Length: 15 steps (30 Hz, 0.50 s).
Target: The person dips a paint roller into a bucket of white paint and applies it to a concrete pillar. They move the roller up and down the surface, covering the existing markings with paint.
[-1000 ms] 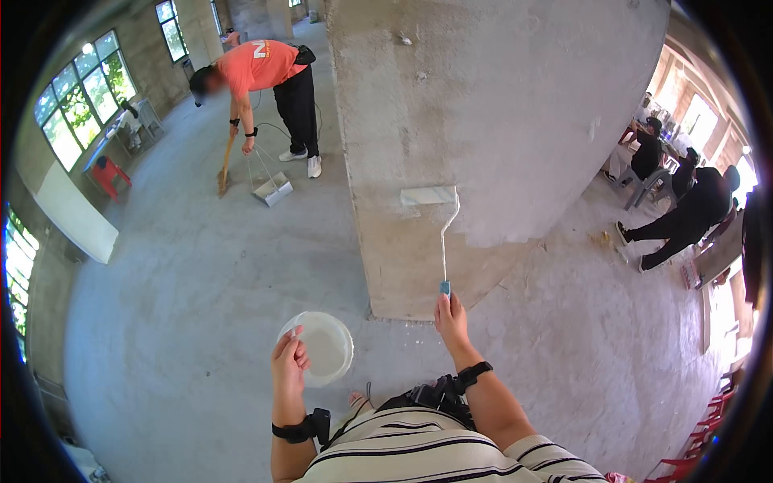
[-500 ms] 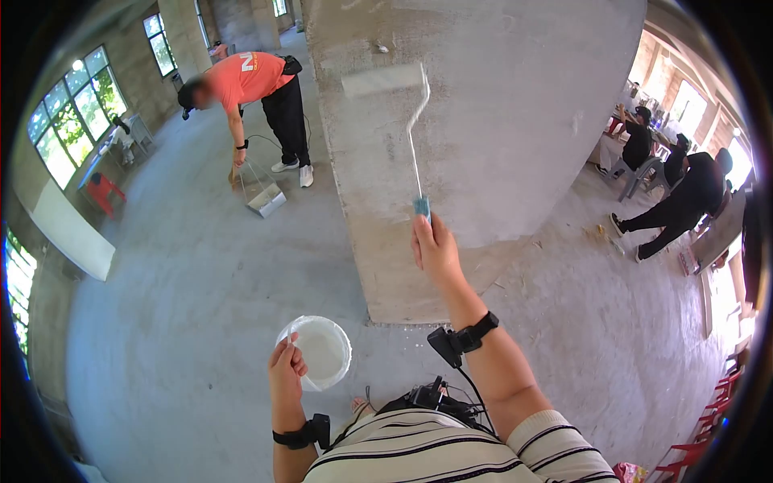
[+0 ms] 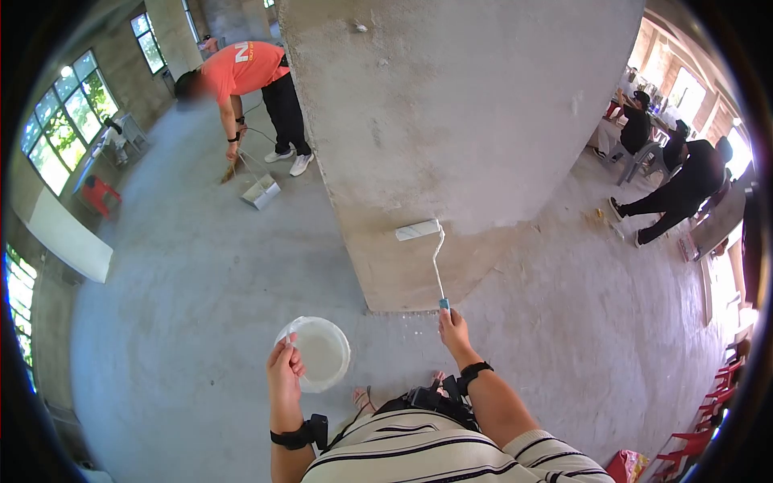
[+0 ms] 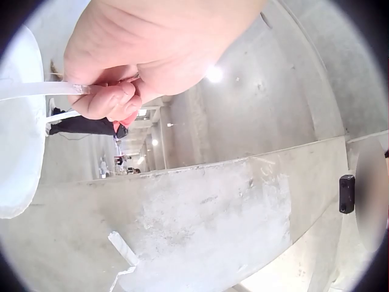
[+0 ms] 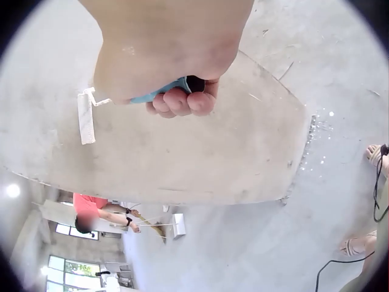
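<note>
In the head view my left hand [image 3: 285,370] grips the handle of a white bucket [image 3: 347,358] holding pale paint. The left wrist view shows fingers curled round that whitish strap handle [image 4: 42,89], with the bucket wall beside them. My right hand [image 3: 456,334] holds a paint roller [image 3: 417,230] by its blue grip [image 5: 159,92]. A bent, paint-covered rod leads up to the white roller sleeve, which lies against the lower part of a concrete wall [image 3: 475,105]. Above the sleeve the surface is pale grey; below it, a browner strip is bare.
Left of the wall, a person in an orange shirt [image 3: 251,68] bends over a broom and a long-handled dustpan [image 3: 261,192]. People in black [image 3: 684,189] are at the far right near grey chairs. Red chairs [image 3: 692,443] line the lower right. White drips dot the floor at the wall's foot.
The roller went from low on the wall up high at half a second ago, and is now back down low. My right arm rose and lowered with it; the left hand kept the bucket in place.
</note>
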{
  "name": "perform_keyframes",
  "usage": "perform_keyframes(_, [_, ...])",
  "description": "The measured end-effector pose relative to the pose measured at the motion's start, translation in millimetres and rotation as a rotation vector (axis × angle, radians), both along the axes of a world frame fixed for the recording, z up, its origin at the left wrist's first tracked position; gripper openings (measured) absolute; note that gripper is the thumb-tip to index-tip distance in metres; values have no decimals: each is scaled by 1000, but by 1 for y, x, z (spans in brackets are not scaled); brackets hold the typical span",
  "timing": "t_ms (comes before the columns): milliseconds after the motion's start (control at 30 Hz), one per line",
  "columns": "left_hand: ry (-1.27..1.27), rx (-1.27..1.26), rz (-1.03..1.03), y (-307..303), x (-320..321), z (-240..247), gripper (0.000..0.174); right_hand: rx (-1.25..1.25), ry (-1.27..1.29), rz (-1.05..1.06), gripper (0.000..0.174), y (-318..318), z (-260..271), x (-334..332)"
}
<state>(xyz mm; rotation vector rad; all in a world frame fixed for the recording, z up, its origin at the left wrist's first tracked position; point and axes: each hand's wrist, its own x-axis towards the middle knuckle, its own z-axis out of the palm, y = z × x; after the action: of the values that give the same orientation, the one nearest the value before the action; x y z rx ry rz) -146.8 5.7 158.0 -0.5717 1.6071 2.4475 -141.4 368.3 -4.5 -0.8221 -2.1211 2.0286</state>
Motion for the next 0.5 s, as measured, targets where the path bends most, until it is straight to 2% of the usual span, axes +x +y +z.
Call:
perform_keyframes(67, [-7, -1, 3, 1, -1, -1, 21, -24, -49, -31, 37, -1, 9, 4])
perform_keyframes(133, [3, -4, 5, 2, 0, 2, 20, 3, 82, -14, 29, -4, 19, -3])
perform_keyframes(267, [0, 3, 0, 3, 0, 5, 21, 41, 110, 2, 29, -20, 60, -24])
perform_keyframes(333, [33, 20, 3, 1, 0, 3, 21, 216, 165, -11, 37, -29, 82, -40])
perform_keyframes(500, [68, 7, -43, 1, -2, 10, 22, 102, 289, 91, 39, -55, 212, -65])
